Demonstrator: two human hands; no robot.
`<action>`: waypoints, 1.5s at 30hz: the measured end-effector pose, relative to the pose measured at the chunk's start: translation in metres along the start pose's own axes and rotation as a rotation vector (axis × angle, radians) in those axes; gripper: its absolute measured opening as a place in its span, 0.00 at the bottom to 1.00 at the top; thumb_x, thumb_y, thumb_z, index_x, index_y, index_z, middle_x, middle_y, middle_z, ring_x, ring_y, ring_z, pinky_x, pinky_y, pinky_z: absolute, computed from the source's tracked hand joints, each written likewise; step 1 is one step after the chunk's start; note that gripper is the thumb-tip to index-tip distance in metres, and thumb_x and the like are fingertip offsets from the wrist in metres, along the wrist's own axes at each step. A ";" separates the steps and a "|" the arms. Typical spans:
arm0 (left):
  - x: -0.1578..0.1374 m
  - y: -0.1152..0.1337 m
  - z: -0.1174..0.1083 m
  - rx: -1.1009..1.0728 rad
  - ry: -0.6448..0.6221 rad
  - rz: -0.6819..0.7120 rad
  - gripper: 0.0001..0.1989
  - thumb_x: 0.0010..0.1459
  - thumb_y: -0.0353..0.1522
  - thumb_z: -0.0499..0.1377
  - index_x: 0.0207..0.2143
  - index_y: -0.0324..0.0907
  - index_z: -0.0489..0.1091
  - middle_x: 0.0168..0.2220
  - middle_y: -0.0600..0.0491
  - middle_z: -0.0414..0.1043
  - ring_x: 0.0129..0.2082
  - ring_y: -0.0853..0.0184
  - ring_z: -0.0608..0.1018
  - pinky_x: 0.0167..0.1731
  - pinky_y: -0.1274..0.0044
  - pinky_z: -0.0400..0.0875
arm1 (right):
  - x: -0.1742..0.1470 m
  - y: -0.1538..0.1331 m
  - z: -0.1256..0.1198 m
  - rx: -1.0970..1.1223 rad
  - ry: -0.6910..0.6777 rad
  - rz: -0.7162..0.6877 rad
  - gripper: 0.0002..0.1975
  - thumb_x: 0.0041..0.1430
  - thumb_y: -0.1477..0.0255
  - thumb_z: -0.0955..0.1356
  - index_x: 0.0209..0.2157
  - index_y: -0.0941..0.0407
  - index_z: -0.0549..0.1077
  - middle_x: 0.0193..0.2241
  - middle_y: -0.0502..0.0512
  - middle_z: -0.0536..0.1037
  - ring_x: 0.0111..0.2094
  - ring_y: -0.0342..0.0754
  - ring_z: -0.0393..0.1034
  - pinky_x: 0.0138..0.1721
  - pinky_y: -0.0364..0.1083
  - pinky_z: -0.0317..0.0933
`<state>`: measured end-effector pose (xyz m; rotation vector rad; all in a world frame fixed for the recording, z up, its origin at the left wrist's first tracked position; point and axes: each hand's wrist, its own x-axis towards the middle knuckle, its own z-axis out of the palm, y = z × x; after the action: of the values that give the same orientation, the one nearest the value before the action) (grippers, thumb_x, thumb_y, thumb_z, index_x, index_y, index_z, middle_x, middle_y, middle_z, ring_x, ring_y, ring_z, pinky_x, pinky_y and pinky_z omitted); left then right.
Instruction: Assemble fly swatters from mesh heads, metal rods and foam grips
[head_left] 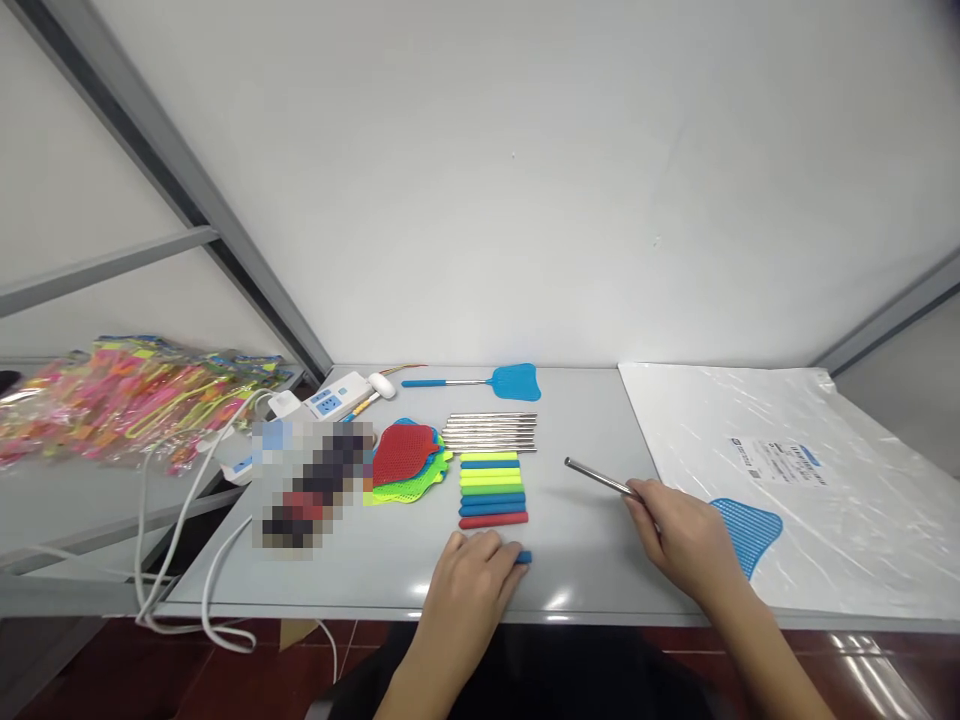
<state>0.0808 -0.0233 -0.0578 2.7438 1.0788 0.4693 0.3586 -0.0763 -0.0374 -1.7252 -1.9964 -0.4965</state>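
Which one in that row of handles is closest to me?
The red handle, at the row's near end just beyond your left hand; the others are blue, green or yellow.

I'd call this a small workshop bay. I see a grey surface (585,585) with parts sorted by kind: coloured grips (491,489) in a row, metal rods (491,433) side by side, mesh swatter heads (405,455) piled together. On the left, clear-bagged goods (165,400) lie heaped beyond grey metal framing (150,110). A power strip (343,392) sits nearby, and I make out a printed label (780,462) on white plastic wrapping (832,545) at right.
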 end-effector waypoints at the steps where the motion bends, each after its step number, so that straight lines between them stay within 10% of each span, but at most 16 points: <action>1: 0.000 -0.002 0.002 -0.007 0.020 -0.004 0.08 0.65 0.30 0.52 0.41 0.43 0.71 0.29 0.54 0.68 0.30 0.67 0.71 0.33 0.71 0.60 | 0.001 0.000 0.000 0.004 -0.006 0.003 0.09 0.67 0.71 0.60 0.37 0.57 0.69 0.25 0.52 0.75 0.24 0.45 0.69 0.27 0.44 0.56; 21: 0.017 -0.022 0.004 -0.103 0.273 -0.025 0.09 0.62 0.27 0.55 0.35 0.47 0.74 0.43 0.50 0.69 0.42 0.61 0.68 0.42 0.67 0.64 | 0.036 -0.009 0.000 -0.002 -0.015 -0.018 0.08 0.67 0.71 0.60 0.38 0.57 0.69 0.25 0.51 0.75 0.23 0.44 0.68 0.25 0.43 0.54; 36: 0.028 -0.049 -0.006 -0.121 0.181 0.035 0.08 0.60 0.26 0.57 0.36 0.46 0.73 0.49 0.50 0.67 0.46 0.59 0.67 0.46 0.63 0.65 | 0.036 -0.020 0.008 0.025 -0.049 -0.019 0.08 0.67 0.71 0.60 0.38 0.57 0.69 0.25 0.51 0.75 0.23 0.44 0.68 0.26 0.44 0.54; 45: 0.026 -0.047 -0.006 -0.124 0.206 0.018 0.07 0.59 0.27 0.60 0.38 0.46 0.72 0.47 0.51 0.68 0.45 0.60 0.68 0.49 0.60 0.62 | 0.045 -0.030 -0.009 0.169 0.231 0.067 0.02 0.61 0.75 0.65 0.37 0.56 0.69 0.25 0.51 0.70 0.26 0.46 0.63 0.29 0.46 0.56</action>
<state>0.0670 0.0289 -0.0587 2.6429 1.0301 0.8087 0.3243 -0.0486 -0.0044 -1.5515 -1.7597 -0.4676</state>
